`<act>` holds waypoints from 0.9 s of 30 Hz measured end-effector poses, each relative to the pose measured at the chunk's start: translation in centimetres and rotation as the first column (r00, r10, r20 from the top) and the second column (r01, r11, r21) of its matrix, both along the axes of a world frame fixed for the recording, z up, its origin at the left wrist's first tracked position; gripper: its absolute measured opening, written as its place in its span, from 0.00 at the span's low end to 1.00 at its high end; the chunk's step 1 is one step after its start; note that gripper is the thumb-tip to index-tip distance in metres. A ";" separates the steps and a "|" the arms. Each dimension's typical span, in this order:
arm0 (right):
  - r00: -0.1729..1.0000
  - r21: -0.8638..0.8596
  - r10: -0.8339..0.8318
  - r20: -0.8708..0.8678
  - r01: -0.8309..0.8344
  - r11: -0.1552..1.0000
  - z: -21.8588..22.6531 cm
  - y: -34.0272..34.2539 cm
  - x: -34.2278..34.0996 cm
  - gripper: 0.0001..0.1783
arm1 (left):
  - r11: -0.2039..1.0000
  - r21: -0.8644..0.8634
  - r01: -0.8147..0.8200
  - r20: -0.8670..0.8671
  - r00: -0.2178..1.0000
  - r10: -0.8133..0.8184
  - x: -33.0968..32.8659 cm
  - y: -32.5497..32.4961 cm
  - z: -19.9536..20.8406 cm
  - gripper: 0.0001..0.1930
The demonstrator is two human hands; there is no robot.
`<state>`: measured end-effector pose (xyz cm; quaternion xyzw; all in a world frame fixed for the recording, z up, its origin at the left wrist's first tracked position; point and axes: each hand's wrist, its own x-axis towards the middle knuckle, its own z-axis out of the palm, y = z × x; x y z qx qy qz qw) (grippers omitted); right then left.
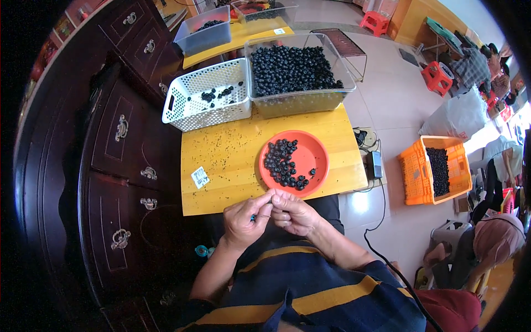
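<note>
My left hand (244, 217) and my right hand (295, 212) meet fingertip to fingertip just in front of the table's near edge. Both are closed in a pinch. Whatever sits between the fingertips is too small and covered to name. A thin dark shaft with a bit of blue (253, 217) shows at my left palm; its kind is unclear. Just beyond my hands lies a round orange-red bowl (318, 155). Small black round pieces (281, 160) are heaped in its left part, with one lying apart at the right.
On the yellow table (227, 149) stand a white perforated basket (213, 117) and a clear bin (298, 104) full of black pieces. Dark crumbs and a white label (199, 177) lie there too. Dark drawers (124, 166) flank the left; an orange crate (416, 177) and seated people are right.
</note>
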<state>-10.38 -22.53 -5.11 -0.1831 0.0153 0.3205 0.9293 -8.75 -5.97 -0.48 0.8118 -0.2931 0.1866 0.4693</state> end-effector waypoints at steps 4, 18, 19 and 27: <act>1.000 0.083 0.007 0.024 -0.009 0.996 -0.2 -0.1 0.1 0.10 | 0.998 0.062 -0.003 0.047 0.999 0.000 -0.3 0.9 -0.6 0.09; 0.989 0.048 0.030 0.142 -0.037 0.998 -1.0 -0.6 -0.2 0.12 | 0.953 0.270 0.139 -0.234 0.969 -0.075 0.7 1.9 2.1 0.22; 0.986 0.041 0.041 0.159 -0.048 0.998 -1.0 -0.6 -0.3 0.12 | 0.940 0.308 0.151 -0.209 0.974 -0.088 0.7 1.9 2.2 0.21; 0.979 0.053 0.091 0.182 -0.102 0.993 -1.3 -1.2 -0.2 0.11 | 0.923 0.358 0.142 -0.113 0.988 -0.108 0.4 1.5 1.7 0.22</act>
